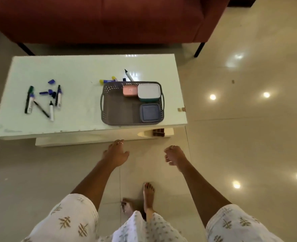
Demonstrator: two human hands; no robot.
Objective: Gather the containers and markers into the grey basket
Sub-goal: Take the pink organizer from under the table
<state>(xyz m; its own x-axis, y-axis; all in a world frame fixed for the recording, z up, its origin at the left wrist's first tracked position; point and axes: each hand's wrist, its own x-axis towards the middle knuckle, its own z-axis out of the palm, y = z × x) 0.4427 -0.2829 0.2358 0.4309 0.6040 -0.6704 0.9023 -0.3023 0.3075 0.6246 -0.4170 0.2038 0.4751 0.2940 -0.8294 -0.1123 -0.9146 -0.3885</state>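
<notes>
The grey basket (117,109) sits on the right half of the white surface (78,70), already carrying three containers: a pink one (130,91) at its far edge, a white-lidded teal one (149,93) beside it in the far right corner, and a blue-grey square one (149,113) in the near right corner. Just beyond the basket's far rim lie a few markers (109,80), one black-capped (129,75). A second scatter of markers and loose blue caps (44,98) lies well apart on the surface's left side (any print on their barrels is too blurred to read). Both hands hang over the floor short of the surface: the left hand (116,153) spread loosely and empty, the right hand (174,155) curled partway, holding nothing visible.
</notes>
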